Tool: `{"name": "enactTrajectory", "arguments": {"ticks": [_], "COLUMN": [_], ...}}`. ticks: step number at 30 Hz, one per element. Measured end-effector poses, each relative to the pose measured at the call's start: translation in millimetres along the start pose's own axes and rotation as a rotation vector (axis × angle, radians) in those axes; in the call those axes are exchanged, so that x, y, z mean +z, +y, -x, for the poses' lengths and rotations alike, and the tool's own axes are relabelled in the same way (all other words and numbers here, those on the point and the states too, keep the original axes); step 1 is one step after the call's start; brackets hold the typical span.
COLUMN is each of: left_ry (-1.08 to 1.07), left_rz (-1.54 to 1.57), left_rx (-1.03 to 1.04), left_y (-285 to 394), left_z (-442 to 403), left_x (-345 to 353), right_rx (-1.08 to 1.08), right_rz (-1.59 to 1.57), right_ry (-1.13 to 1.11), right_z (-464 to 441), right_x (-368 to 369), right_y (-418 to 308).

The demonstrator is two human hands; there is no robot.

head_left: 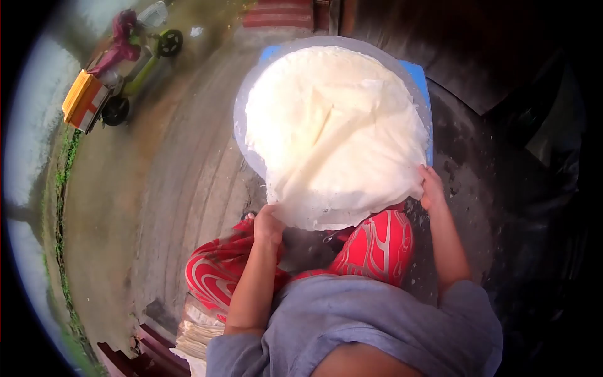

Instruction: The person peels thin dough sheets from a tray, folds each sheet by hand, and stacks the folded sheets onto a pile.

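A wide, thin, cream-white round sheet point(339, 151), like a big pancake or dough sheet, lies wrinkled over a pile of similar pale rounds. Its near edge is lifted and hangs toward my lap. My left hand point(269, 224) pinches that edge at the left corner, fingers closed. At the right corner, my right hand point(431, 187) grips the same edge between thumb and fingers. Beneath the pile is a round translucent tray point(247, 151), resting on a blue surface point(418, 75) whose corners stick out. How many sheets are stacked cannot be made out.
My knees in red patterned trousers point(380, 248) are just below the sheet. Folded pale sheets point(193, 333) are stacked at my left hip. A green scooter point(139, 75) with a yellow-orange box point(85, 100) stands at upper left. Dark red steps point(277, 14) are at the top.
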State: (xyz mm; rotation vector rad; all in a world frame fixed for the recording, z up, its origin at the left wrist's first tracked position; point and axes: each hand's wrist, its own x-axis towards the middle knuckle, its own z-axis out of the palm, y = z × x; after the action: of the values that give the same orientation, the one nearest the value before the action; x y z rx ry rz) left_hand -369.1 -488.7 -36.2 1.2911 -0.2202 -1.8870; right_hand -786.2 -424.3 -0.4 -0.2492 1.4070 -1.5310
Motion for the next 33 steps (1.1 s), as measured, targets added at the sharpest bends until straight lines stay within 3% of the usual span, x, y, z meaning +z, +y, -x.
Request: {"name": "enactTrajectory", "arguments": {"ticks": [5, 7, 8, 9, 11, 13, 14, 15, 16, 17, 19, 23, 25, 27, 31, 33], "left_ry": [-0.086, -0.057, -0.062, -0.064, -0.139, -0.080, -0.017, 0.044, 0.051, 0.062, 0.147, 0.150, -0.022, 0.052, -0.155, -0.171], "left_rz": [0.025, -0.426, -0.550, -0.552, -1.041, -0.999, -0.648, -0.299, -0.073, 0.019, 0.175, 0.263, 0.283, 0.188, 0.037, 0.283], "left_rx": [0.083, 0.283, 0.482, 0.482, 0.529, 0.599, 0.568, 0.525, 0.516, 0.516, 0.154, -0.069, -0.244, -0.231, -0.279, -0.279], "left_y": [35.7, 38.1, 33.5, 34.9, 36.6, 36.5, 38.2, 39.2, 39.0, 37.0, 32.5, -3.3, 1.4, 10.2, 19.1, 25.0], "left_z": [22.1, 1.3, -7.5, -12.7, -20.0, -12.1, -8.6, -6.6, -8.9, -18.8, -21.6, -34.3, 5.8, 38.0, 54.6, 50.2], "left_x": [42.2, 41.2, 44.2, 44.8, 42.4, 48.0, 47.8, 46.0, 37.9, 22.7, 4.6, -40.3, -14.6, 12.1, 12.6, 8.9], "right_rx": [0.093, 0.130, 0.131, 0.045, -0.039, -0.020, -0.018, -0.152, -0.284, -0.282, -0.171, -0.158, -0.127, -0.107, -0.113, -0.065], "right_rz": [-0.054, 0.312, 0.312, 0.354, 0.396, 0.346, 0.342, 0.329, 0.316, 0.313, 0.345, 0.369, 0.305, 0.281, 0.128, -0.002], "right_ry": [-0.088, -0.121, -0.120, -0.156, -0.188, -0.165, -0.162, -0.146, -0.128, -0.125, -0.098, -0.081, -0.096, -0.116, -0.116, -0.123], "right_z": [23.1, 27.9, 29.2, 30.3, 33.5, 36.1, 32.0, 25.5, 23.7, 24.8, 29.6, 27.5, 33.7, 42.6, 50.6, 42.4], "right_x": [-13.3, -17.1, -17.2, -16.3, -14.3, -10.5, -12.8, -17.2, -18.7, -21.6, -21.9, -29.6, -27.3, -23.0, -12.7, 1.4], "right_y": [9.2, 10.3, 10.9, 11.5, 10.3, 4.2, 7.6, 13.8, 16.8, 17.5, 13.3, 20.4, 15.3, 5.9, -13.7, -29.2]}}
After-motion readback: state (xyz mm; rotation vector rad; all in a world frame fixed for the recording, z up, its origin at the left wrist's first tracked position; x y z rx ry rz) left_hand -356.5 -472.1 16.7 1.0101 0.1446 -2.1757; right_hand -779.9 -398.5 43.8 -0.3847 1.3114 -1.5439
